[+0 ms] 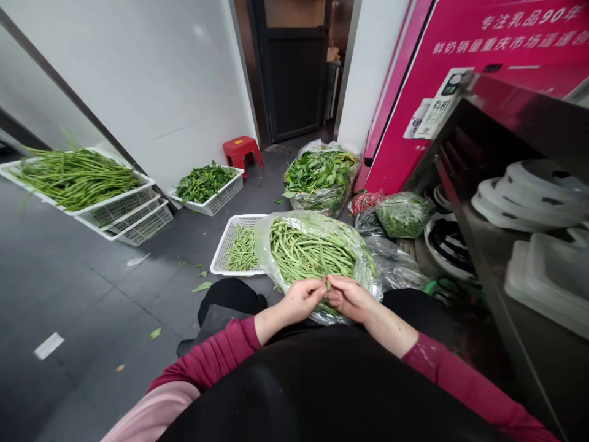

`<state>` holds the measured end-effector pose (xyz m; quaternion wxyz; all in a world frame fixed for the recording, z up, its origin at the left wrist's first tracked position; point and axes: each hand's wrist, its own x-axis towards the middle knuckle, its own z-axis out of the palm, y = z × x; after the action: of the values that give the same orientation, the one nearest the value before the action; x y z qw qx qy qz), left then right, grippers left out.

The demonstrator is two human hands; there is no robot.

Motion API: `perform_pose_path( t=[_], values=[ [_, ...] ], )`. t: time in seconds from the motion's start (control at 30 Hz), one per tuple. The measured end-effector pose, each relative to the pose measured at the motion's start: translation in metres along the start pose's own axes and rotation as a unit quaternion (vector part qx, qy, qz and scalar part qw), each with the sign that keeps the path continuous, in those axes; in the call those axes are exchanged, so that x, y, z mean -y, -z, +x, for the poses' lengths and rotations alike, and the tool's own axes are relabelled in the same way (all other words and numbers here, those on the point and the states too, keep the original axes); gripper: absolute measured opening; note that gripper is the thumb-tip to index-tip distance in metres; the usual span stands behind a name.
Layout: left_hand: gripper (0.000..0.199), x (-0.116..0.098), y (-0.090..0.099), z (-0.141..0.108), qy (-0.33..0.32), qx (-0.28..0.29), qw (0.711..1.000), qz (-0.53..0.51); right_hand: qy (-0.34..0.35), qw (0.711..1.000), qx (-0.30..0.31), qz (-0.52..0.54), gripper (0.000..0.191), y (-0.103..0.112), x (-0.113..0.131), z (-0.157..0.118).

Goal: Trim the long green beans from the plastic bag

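My left hand [302,299] and my right hand [352,296] meet over the near side of a clear plastic bag [263,236] full of long green beans [317,250]. Both are closed, fingertips pinching a green bean [328,284] between them; only a short bit of it shows. Left of the bag, and partly behind it, a white perforated basket [221,253] holds short bean pieces [242,248].
At the left, stacked white baskets [145,224] carry long green stalks. A basket of leafy greens [207,182], a red stool [240,147] and a bag of leaves [319,172] stand farther back. A metal shelf [488,239] with white dishes borders my right.
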<state>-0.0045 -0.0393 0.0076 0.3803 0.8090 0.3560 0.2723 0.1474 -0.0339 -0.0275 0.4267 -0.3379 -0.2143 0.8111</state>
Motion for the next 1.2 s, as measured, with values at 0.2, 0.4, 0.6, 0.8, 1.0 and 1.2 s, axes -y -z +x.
perform_pose_path(
  t=[0.2,0.4,0.6,0.8,1.0,1.2],
  values=[
    [0.008,-0.009,0.022,0.029,0.037,-0.066,0.990,-0.122,-0.012,1.000,0.015,-0.002,0.016,0.004,0.009,-0.012],
    [0.044,0.038,0.032,0.062,0.283,-0.018,0.877,-0.387,0.000,0.995,0.063,-0.078,0.021,0.000,0.007,-0.033],
    [0.034,0.030,0.026,0.070,0.191,-0.067,0.877,-0.436,0.011,0.991,0.067,-0.113,0.015,-0.002,0.006,-0.037],
    [0.032,0.023,0.022,0.069,0.188,-0.073,0.886,-0.417,0.007,0.994,0.022,-0.109,0.022,-0.010,0.005,-0.033],
    [0.030,0.020,0.024,0.065,0.180,-0.149,0.883,-0.406,0.004,0.999,-0.018,-0.035,0.031,0.002,0.004,-0.026],
    [0.024,-0.024,0.010,0.034,0.099,-0.193,0.942,-0.255,0.074,0.985,-0.143,0.066,0.031,0.032,0.021,-0.006]
  ],
)
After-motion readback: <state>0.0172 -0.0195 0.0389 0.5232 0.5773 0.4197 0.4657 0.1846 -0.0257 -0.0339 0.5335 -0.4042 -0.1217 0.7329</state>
